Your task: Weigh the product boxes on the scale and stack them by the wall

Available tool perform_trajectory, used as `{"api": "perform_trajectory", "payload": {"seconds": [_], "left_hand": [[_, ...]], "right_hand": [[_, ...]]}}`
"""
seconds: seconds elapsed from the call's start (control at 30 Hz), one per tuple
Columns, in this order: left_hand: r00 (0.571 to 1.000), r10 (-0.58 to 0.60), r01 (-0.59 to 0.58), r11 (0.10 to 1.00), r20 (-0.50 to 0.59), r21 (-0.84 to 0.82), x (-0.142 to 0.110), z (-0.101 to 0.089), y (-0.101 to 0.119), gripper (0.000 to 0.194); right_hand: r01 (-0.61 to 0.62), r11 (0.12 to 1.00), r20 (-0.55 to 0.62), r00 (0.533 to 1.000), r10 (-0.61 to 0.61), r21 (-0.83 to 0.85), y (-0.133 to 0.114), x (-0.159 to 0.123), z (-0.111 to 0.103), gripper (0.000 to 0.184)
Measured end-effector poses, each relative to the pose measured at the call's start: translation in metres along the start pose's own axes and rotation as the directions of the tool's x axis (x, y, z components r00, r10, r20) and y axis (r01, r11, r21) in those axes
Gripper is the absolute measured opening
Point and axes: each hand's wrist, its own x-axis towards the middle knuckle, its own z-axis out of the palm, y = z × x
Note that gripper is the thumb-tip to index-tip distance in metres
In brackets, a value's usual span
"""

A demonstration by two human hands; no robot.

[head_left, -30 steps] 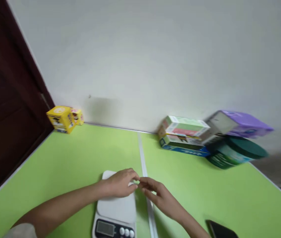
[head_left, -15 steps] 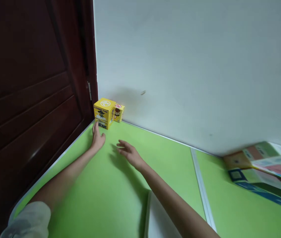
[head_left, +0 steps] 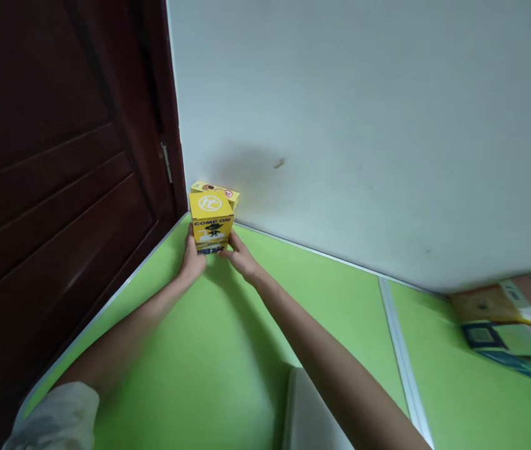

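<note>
A yellow cardboard box (head_left: 211, 217) with a white round logo on top and "COME ON" on its front is gripped between my two hands. My left hand (head_left: 192, 257) presses its left side, and my right hand (head_left: 239, 253) holds the lower right corner with the thumb at the front. Most of the left fingers are hidden behind the box. Right behind it, against the wall, is a second, flatter yellow box (head_left: 222, 191), mostly covered by the first.
The boxes are in the corner of a green surface (head_left: 166, 350), between a dark wooden door (head_left: 59, 206) and a pale wall (head_left: 349, 125). A white slab-like object (head_left: 314, 412) lies under my right forearm. Colourful packages (head_left: 518, 319) sit at the right.
My right hand has come in to the box's right side and my left hand has closed on its left. The box has turned to face me and shifted slightly right.
</note>
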Motion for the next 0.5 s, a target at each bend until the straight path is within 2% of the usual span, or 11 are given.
{"api": "perform_trajectory", "payload": {"seconds": [0.1, 0.17, 0.23, 0.3, 0.4, 0.43, 0.5], "left_hand": [[0.995, -0.031, 0.037, 0.997, 0.094, -0.068, -0.043, 0.009, 0.012, 0.088], [0.985, -0.054, 0.07, 0.993, 0.165, -0.093, -0.081, 0.011, 0.02, 0.09], [0.965, -0.078, 0.104, 0.99, 0.25, -0.092, -0.126, 0.01, 0.028, 0.093], [0.929, -0.115, 0.141, 0.989, 0.353, -0.051, -0.175, 0.009, 0.035, 0.093], [0.84, -0.198, 0.207, 0.978, 0.506, 0.039, -0.242, 0.008, 0.04, 0.088], [0.811, -0.215, 0.222, 0.974, 0.544, 0.054, -0.261, 0.008, 0.039, 0.087], [0.788, -0.219, 0.216, 0.974, 0.576, 0.075, -0.291, 0.01, 0.035, 0.085]], "right_hand": [[0.007, 1.0, 0.032, 0.999, -0.007, -0.011, -0.008, -0.048, -0.012, 0.083], [0.018, 0.997, 0.056, 0.998, -0.014, -0.073, -0.018, -0.093, -0.025, 0.079], [0.018, 0.982, 0.025, 1.0, -0.013, -0.186, -0.031, -0.146, -0.042, 0.076], [-0.011, 0.954, -0.062, 0.998, -0.008, -0.301, -0.046, -0.205, -0.057, 0.076], [-0.059, 0.899, -0.184, 0.983, -0.024, -0.433, -0.061, -0.29, -0.07, 0.075], [-0.073, 0.884, -0.216, 0.976, -0.032, -0.461, -0.062, -0.315, -0.071, 0.074], [-0.093, 0.87, -0.273, 0.961, -0.049, -0.484, -0.056, -0.356, -0.069, 0.073]]}}
